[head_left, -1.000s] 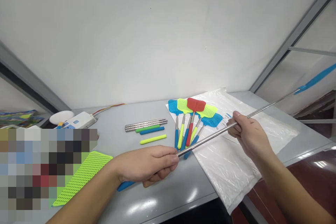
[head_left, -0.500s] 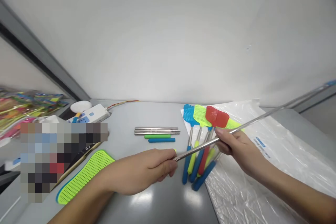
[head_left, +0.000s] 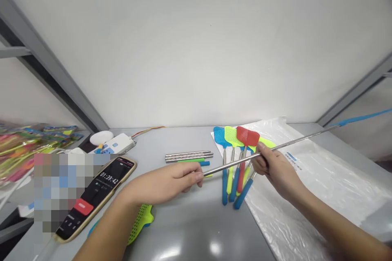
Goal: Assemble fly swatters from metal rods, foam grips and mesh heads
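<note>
My left hand is closed on the near end of a long metal rod, the extended shaft of a telescopic fly swatter. My right hand pinches the same shaft further along. At its far right end a blue swatter head shows edge-on, partly cut off by the frame. Beneath and beside my right hand lies a fanned group of fly swatters with blue, yellow-green and red heads. Several loose metal rods lie beyond my left hand, with a green grip sleeve and a blue one.
Under my left forearm, yellow-green swatter heads lie partly hidden. Left of them are a phone with a timer and a power strip. Packaged colourful items fill the far left. Clear plastic wrapping covers the table's right side.
The view has shifted, bringing more of the blue swatter head into sight at right and uncovering the phone. Both hands still hold the shaft, which now slopes less steeply.
</note>
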`<state>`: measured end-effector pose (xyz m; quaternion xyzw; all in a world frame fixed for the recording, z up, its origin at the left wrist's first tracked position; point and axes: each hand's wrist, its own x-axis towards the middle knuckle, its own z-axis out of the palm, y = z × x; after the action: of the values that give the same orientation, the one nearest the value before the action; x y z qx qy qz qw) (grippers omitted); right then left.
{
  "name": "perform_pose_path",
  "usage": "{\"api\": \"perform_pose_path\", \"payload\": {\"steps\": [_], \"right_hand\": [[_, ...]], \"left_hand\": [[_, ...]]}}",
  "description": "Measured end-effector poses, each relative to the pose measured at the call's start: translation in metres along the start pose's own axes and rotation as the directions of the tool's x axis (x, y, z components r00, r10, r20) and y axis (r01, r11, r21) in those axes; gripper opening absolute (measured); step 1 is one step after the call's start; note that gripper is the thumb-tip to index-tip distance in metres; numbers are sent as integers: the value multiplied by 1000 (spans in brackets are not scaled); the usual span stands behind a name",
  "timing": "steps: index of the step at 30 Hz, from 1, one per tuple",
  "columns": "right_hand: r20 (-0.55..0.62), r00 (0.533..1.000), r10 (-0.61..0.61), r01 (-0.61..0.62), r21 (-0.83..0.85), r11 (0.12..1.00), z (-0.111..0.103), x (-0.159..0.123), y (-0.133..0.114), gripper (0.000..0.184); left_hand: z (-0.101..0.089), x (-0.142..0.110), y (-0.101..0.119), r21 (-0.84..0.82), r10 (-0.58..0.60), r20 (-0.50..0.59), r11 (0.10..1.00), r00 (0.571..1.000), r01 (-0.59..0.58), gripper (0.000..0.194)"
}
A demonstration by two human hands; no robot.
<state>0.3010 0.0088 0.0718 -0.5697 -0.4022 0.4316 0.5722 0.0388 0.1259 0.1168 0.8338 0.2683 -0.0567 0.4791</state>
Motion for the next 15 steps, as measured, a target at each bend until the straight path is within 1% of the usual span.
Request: {"api": "perform_pose_path", "payload": {"steps": [4,6,7,9,12,15], "right_hand": [[-16,998,-61,60,-39,997,32,-14,-2,56],[-45,996,-71,68,-53,996,38,-17,-5,59],[-68,994,-80,75,-66,995,37,-17,-8,60],[-151,983,-108,97,-79,992,25,-17,-14,60],[-293,947,-130,120,-53,991,-5,-17,-24,56],[-330,928,-171,155,-74,985,-34,-18,-32,52]], "left_hand": [[6,-1,7,59,114,-42,992,993,-112,38],[4,-4,7,99,154,-54,984,987,-148,38],[2,-6,6,115,166,-50,981,985,-159,38],[-3,-12,3,126,164,-38,979,986,-158,38],[-9,-20,-1,114,124,-34,986,992,-119,39],[-5,-22,3,113,127,-32,986,991,-122,39]]}}
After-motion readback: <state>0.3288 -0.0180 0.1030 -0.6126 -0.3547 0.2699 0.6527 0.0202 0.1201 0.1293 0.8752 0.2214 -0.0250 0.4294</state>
